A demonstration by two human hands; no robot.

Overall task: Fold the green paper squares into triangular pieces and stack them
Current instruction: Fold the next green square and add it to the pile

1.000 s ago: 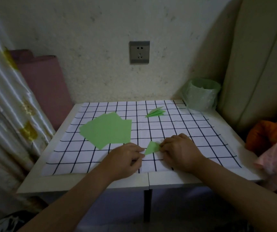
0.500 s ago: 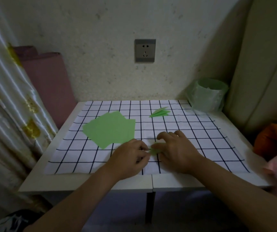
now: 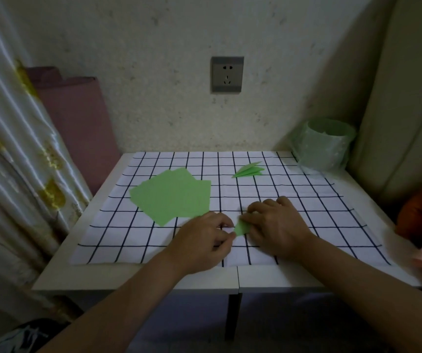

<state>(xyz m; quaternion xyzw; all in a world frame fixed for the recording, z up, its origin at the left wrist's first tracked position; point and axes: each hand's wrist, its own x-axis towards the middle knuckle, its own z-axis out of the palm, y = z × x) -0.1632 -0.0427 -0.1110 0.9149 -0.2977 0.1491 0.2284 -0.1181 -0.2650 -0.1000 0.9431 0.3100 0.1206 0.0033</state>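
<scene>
Between our two sets of fingers lies the small green folded piece (image 3: pixel 241 228), flat on the checked cloth (image 3: pixel 306 200); our left hand (image 3: pixel 205 238) pinches its pointed near-left corner between thumb and forefinger, the other left fingers (image 3: pixel 224 221) curled in; our right hand (image 3: pixel 278 225) covers its far end, the right fingers (image 3: pixel 258 207) bent over the paper and the thumb drawn in along its upper edge, gripping it. We judge one hand anchors the piece while the other sets a crease, which would explain why it is held low against the cloth and not lifted.

Just beyond our left fingers, nearly touching the knuckles, sits the loose pile of green paper squares (image 3: pixel 171 197), fanned a little and within easy reach for the next sheet; well beyond our right fingers lie the finished triangles (image 3: pixel 248 170), overlapped in a small stack, kept clear of the working spot.

Under the cloth is the pale bench (image 3: pixel 133 281), its bare edge nearest us; far past our right fingers a green container (image 3: pixel 324 146) stands in the corner; a wall socket (image 3: pixel 227 74) sits high above the hands; a shiny curtain (image 3: pixel 6 161) hangs off to the left of our left fingers, a pinkish roll (image 3: pixel 77 118) behind it; the room is dim.
</scene>
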